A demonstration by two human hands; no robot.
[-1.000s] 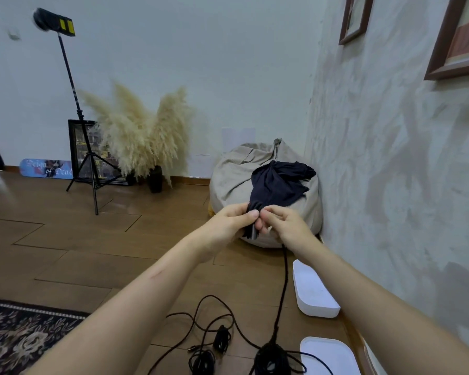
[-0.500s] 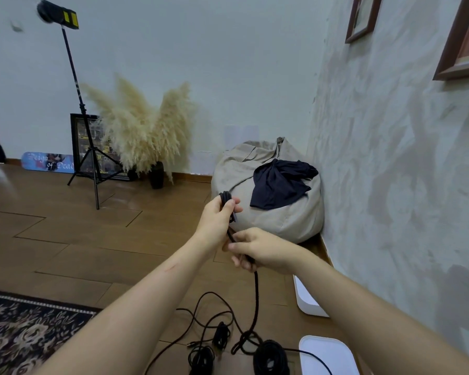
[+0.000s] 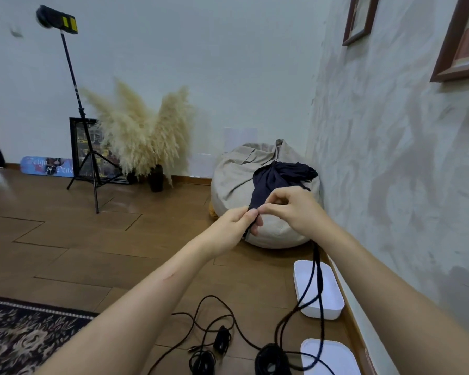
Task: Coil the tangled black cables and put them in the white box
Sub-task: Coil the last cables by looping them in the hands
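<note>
White box [image 3: 333,299] — black cable [image 3: 316,259] across

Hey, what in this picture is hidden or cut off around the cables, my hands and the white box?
Head view: how the thick black cable is wound between the left hand and right hand; fingers cover it, and the dark navy cloth behind blends in.
Head view: the coiled black cable bundle; the bottom edge cuts it.
Head view: the flat white piece beside it, lid or box; the bottom edge cuts it.
</note>
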